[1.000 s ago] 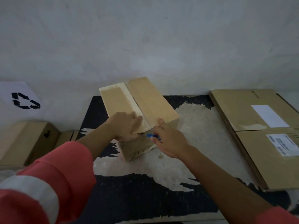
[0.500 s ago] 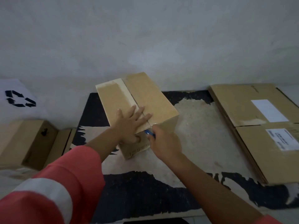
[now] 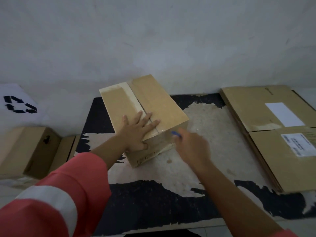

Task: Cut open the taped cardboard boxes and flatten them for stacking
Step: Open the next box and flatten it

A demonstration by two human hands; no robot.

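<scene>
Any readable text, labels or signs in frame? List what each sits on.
No legible words or numbers.
Recycling-arrows sign: black, on white surface at left.
Shipping label on flattened cardboard at right: print too blurred.
Print on taped box near side: blurred.

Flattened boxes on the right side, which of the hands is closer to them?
Right. The right hand, holding a blue tool, is left of the flattened boxes, not touching; the left hand lies flat on the taped box, farther left.
</scene>
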